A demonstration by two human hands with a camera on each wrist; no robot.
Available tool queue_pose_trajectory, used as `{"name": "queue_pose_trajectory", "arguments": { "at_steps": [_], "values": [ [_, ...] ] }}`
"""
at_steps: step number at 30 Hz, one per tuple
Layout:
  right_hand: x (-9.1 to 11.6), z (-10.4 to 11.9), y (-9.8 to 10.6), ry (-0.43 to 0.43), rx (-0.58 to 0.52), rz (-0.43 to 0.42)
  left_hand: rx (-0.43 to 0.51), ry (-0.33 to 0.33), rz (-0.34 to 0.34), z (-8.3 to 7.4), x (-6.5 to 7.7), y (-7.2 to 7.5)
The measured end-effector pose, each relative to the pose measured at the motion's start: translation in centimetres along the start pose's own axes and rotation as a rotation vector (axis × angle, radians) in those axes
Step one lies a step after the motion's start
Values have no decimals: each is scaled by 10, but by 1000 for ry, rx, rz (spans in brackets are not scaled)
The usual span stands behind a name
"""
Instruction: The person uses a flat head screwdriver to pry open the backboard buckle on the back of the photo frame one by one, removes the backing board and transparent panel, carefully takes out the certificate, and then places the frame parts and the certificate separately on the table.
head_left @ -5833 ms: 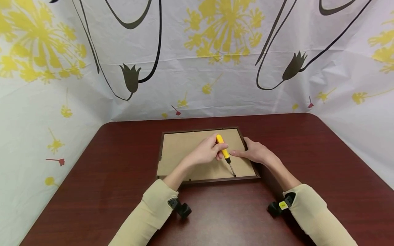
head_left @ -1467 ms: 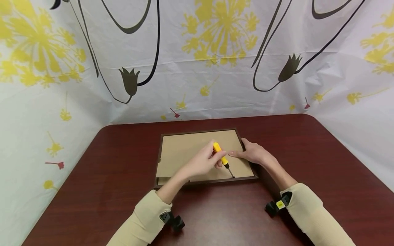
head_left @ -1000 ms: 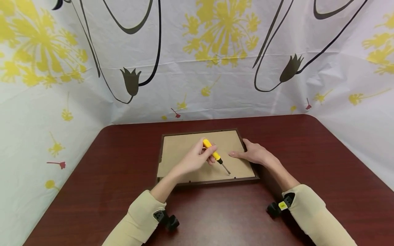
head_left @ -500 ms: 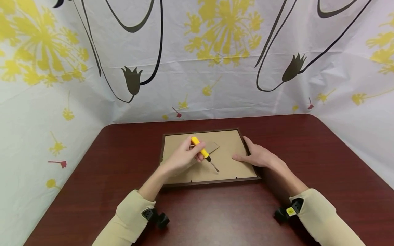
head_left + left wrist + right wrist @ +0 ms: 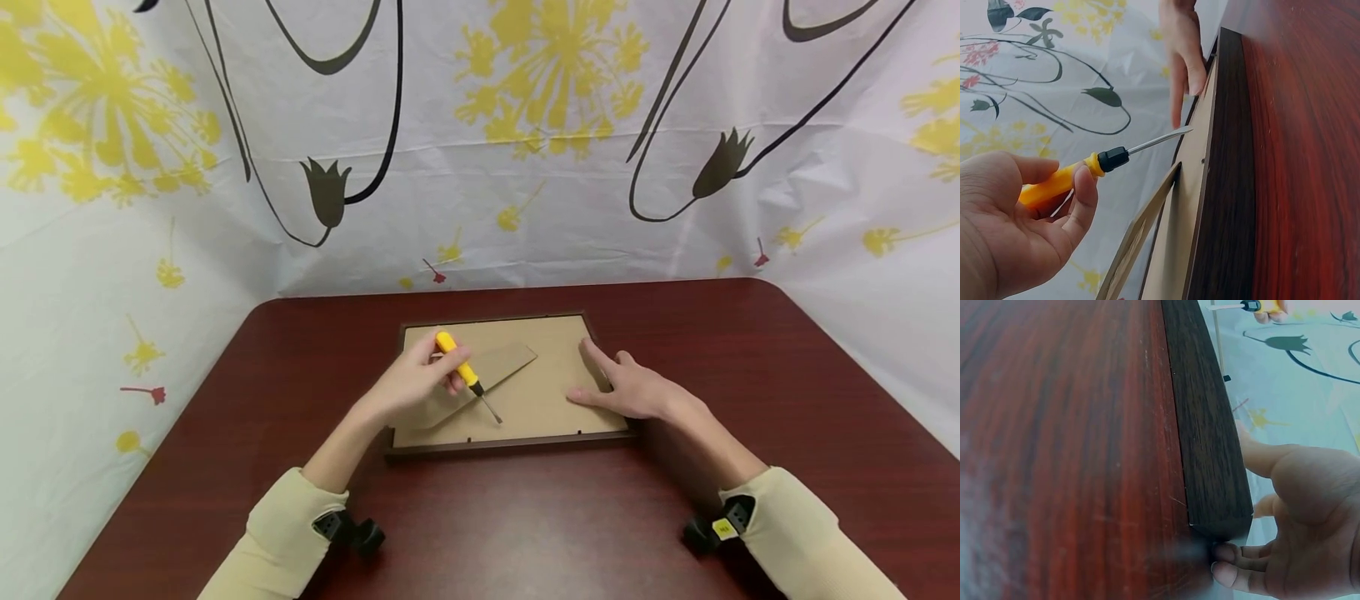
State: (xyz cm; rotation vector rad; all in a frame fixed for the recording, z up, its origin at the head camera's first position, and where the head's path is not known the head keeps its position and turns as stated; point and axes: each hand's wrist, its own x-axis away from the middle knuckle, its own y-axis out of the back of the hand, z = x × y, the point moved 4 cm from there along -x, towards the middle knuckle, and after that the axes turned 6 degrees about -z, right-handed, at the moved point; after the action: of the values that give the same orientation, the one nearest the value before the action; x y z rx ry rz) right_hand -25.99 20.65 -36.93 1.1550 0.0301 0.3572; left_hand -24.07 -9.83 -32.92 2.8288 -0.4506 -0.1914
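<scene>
A: Nearest items, please.
B: Two cream sleeves: left sleeve (image 5: 270,533), lower left; right sleeve (image 5: 817,533), lower right. At the cuffs sat a left wrist camera (image 5: 348,533) and a right wrist camera (image 5: 718,528), both black, the latter with a yellow label.

A: Surface?
B: Tabletop (image 5: 517,525), reddish-brown wood grain, glossy, running from the bottom edge to mid-height.

A: State of the hands?
B: The left hand (image 5: 416,377), left of centre, had thumb and fingers wrapped about a screwdriver (image 5: 461,364): yellow handle, black collar, bare metal shank. Its tip pointed down and rightward; contact below could not be told. The right hand (image 5: 641,390), right of centre, had its fingers spread and relaxed. Thumb and forefinger extended over the right side of the piece; in the right wrist view, lower fingertips lay bent at the corner, where blur hid any contact.

A: The piece itself?
B: One picture frame (image 5: 517,445), dark brown wood, back uppermost, flat at the centre of the view. Within the rim, a tan backing board (image 5: 555,371); along its near edge, two small dark tabs (image 5: 579,432). One tan flap (image 5: 504,362) slanted up off the board, partly covered by the screwdriver and the hand holding it.

A: Farthest?
B: A white printed sheet (image 5: 465,208), upper half: yellow flower heads, dark tulip-shaped blossoms on curving stems, small red sprigs.
</scene>
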Motion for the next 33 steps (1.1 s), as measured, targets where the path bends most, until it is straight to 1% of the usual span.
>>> {"name": "queue_pose_trajectory", "arguments": {
  "at_steps": [6,10,12,16,21,27,31,33],
  "values": [
    [0,-2,-2,-49,2,5,-1,-1,-9,0,3,10],
    [-1,-2,-2,-58,0,5,-6,0,-4,0,5,15],
    [-1,-2,-1,-58,1,6,-16,-2,0,0,6,18],
    [-2,-2,-1,-57,-1,13,-64,-20,13,-1,8,22],
    [-2,-1,-2,-60,-11,25,-127,-15,36,1,7,23],
    [-5,-2,-2,-72,-50,46,-185,27,53,2,7,23],
    [-6,-3,-2,-71,-68,52,-186,37,76,3,5,22],
    [-5,-3,-1,-70,-70,52,-167,47,90,4,3,20]
  ]
}}
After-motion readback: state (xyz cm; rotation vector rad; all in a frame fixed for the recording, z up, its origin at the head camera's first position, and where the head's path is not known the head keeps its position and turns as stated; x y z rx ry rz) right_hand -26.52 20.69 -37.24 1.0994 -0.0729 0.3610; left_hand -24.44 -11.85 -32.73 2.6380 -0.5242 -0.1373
